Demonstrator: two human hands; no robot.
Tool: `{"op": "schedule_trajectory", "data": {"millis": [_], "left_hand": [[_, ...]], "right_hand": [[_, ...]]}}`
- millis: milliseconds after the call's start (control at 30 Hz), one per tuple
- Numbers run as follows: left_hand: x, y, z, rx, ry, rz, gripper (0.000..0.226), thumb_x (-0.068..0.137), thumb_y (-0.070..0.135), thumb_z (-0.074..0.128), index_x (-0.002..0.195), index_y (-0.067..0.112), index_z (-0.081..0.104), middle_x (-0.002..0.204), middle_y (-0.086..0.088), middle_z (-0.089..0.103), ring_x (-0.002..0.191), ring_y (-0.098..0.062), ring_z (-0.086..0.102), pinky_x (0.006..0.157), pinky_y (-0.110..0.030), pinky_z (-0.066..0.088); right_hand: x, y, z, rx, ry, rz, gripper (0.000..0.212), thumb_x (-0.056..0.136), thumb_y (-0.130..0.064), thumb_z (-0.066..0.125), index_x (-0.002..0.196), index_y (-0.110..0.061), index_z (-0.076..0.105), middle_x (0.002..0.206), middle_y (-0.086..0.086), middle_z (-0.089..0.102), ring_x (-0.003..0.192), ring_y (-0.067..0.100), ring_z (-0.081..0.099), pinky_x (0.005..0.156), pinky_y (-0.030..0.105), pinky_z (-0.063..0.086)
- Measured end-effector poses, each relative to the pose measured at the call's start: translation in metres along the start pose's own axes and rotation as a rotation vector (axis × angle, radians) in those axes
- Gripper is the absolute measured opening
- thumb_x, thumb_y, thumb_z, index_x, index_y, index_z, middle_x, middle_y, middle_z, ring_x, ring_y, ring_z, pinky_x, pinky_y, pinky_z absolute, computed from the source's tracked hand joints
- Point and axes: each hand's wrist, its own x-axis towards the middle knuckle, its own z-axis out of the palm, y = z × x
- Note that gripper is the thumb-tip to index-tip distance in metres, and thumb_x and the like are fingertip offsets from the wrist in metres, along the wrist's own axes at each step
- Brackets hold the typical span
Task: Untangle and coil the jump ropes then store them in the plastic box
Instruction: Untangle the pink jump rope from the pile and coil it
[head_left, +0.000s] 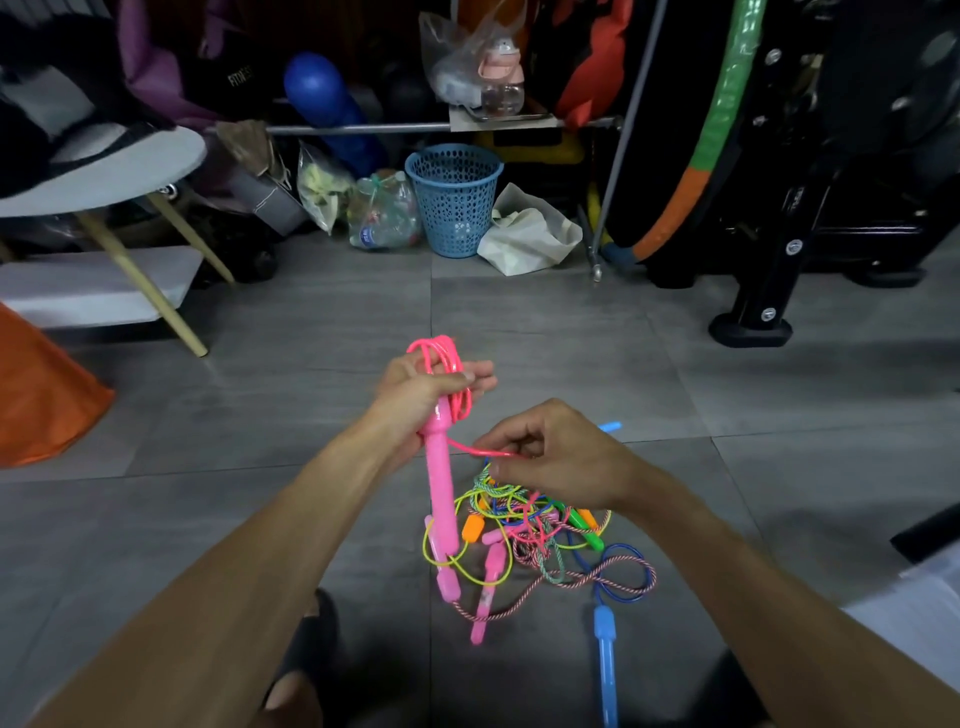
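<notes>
Nearest you, a blue handle (605, 660) lies on the grey floor (311, 415), beside the tangled pile of jump ropes (530, 530). Above the pile, your right hand (556, 457) pinches the pink cord (485, 453). Your left hand (426, 389) grips the pink handle (439, 483) with coiled loops around its fingers. Farther back stands a blue basket (454, 200); what looks like the plastic box's edge (914, 608) shows at right

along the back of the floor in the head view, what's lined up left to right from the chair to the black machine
grey chair → bag of plastic bottles → blue mesh basket → cream cloth bag → green and orange hoop → black machine
</notes>
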Motion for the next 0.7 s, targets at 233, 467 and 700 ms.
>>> {"op": "schedule_trajectory", "data": {"millis": [233, 467, 700], "left_hand": [[0.008, -0.008, -0.007, 0.477, -0.054, -0.031, 0.018, 0.085, -0.015, 0.052, 0.088, 0.003, 0.052, 0.094, -0.021, 0.066, 0.06, -0.008, 0.068, 0.065, -0.024, 0.055], [-0.006, -0.008, 0.001, 0.688, -0.394, -0.17, 0.024, 0.096, 0.029, 0.05, 0.089, 0.008, 0.057, 0.073, -0.009, 0.072, 0.059, -0.019, 0.067, 0.07, -0.039, 0.051], [-0.017, 0.004, -0.003, 0.51, -0.578, -0.223, 0.011, 0.085, 0.0, 0.063, 0.095, -0.002, 0.064, 0.057, -0.006, 0.066, 0.046, -0.014, 0.061, 0.048, -0.021, 0.051]], "right_hand": [[-0.002, 0.012, -0.029, -0.308, 0.269, 0.098, 0.02, 0.075, -0.008, 0.066, 0.066, -0.026, 0.064, 0.061, -0.008, 0.066, 0.053, 0.001, 0.057, 0.057, 0.02, 0.045], [-0.003, 0.013, -0.031, -0.353, 0.407, 0.002, 0.012, 0.076, -0.028, 0.074, 0.069, -0.023, 0.065, 0.059, -0.009, 0.062, 0.056, 0.002, 0.056, 0.059, 0.026, 0.048], [0.0, 0.018, -0.039, -0.378, 0.449, -0.009, 0.026, 0.067, -0.028, 0.083, 0.077, -0.023, 0.06, 0.058, -0.009, 0.055, 0.057, 0.004, 0.051, 0.06, 0.028, 0.043]]}}
